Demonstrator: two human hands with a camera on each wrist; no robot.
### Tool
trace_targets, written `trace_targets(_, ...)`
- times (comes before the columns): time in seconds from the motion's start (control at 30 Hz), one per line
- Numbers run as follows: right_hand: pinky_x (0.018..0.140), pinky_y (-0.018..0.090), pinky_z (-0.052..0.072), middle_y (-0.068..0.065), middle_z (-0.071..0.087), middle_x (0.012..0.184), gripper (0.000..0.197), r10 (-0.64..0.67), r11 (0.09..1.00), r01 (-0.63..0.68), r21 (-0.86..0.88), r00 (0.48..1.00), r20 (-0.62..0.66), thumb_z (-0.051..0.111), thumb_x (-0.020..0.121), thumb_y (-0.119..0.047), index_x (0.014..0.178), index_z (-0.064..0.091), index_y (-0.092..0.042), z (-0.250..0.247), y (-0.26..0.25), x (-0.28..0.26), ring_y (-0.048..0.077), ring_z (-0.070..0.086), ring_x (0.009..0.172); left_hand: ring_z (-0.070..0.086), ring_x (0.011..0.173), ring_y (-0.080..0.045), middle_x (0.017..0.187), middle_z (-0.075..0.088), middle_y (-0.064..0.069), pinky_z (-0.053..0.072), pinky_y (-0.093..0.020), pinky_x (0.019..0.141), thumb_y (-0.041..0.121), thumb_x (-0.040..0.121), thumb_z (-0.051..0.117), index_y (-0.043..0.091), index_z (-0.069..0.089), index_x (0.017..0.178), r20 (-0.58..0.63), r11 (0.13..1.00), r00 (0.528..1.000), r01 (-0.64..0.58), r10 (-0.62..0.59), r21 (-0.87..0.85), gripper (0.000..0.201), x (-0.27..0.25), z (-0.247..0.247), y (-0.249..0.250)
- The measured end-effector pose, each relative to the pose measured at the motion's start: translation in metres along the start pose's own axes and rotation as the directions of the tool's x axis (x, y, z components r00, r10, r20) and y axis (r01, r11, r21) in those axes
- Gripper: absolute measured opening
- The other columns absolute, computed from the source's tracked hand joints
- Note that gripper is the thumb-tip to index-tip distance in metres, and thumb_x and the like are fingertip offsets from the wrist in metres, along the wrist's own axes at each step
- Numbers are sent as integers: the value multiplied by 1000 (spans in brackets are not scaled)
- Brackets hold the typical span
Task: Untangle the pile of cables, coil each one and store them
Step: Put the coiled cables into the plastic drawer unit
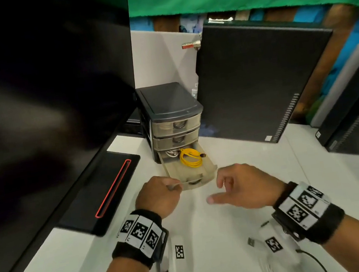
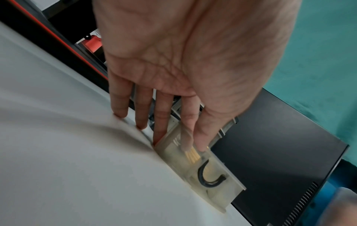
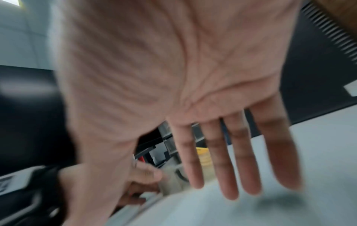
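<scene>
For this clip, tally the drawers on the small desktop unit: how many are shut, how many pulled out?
Shut drawers: 2 (top drawer, middle drawer)
Pulled-out drawers: 1 (bottom drawer, holding a coiled yellow cable)
Total: 3

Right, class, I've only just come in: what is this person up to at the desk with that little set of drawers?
A person is storing cables in a small drawer unit on a white desk. Its bottom drawer is pulled out, with a coiled yellow cable inside. The left hand rests at the drawer's front left corner, its straight fingers touching it. The right hand hovers beside the drawer, holding nothing.
</scene>
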State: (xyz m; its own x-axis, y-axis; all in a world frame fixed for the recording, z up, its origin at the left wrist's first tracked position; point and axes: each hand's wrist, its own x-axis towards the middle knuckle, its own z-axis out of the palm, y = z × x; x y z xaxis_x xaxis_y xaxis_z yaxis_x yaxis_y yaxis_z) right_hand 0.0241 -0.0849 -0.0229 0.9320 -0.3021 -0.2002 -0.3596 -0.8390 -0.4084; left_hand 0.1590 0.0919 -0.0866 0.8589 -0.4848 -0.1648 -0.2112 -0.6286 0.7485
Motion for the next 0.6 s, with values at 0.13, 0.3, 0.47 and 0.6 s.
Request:
trace_targets(0.13, 114, 30, 34, -21, 40, 142, 109, -13, 984, 79, -156, 923, 385, 73, 55, -82, 148, 33, -41, 14, 27, -52, 4, 37, 133, 63, 113, -15, 118, 72, 9, 48, -26, 100, 35, 90, 67, 33, 76, 106, -4, 1000, 1000, -2, 2, 20, 18, 2, 1, -1)
trace_targets(0.3, 92, 21, 48, -9, 64, 114, 54, -22, 988, 17, 154, 999, 27, 73, 80, -59, 126, 60, -34, 11, 48, -43, 4, 59, 104, 64, 111, -18, 115, 73, 7, 49, -29, 99, 30, 92, 64, 33, 77, 103, -3, 999, 1000, -24, 24, 37, 18, -1, 0, 1)
trace_targets(0.47, 73, 24, 54, 3, 72, 87, 19, 47, 914, 100, 393, 936, -348, 74, 88, -36, 93, 72, -18, -21, 54, -9, 13, 66, 77, 65, 107, -18, 112, 74, 6, 50, -29, 97, 29, 92, 63, 32, 78, 100, 6, 998, 999, -36, 36, 42, 17, -1, -1, 2)
trace_targets(0.6, 76, 28, 56, -3, 69, 90, 26, -7, 935, 131, 329, 936, -352, 76, 84, -44, 97, 70, -22, -46, 35, -29, 13, 66, 81, 65, 108, -18, 113, 74, 6, 49, -30, 99, 30, 91, 65, 32, 78, 98, 5, 1000, 1000, -20, 20, 12, 15, 1, 0, 2)
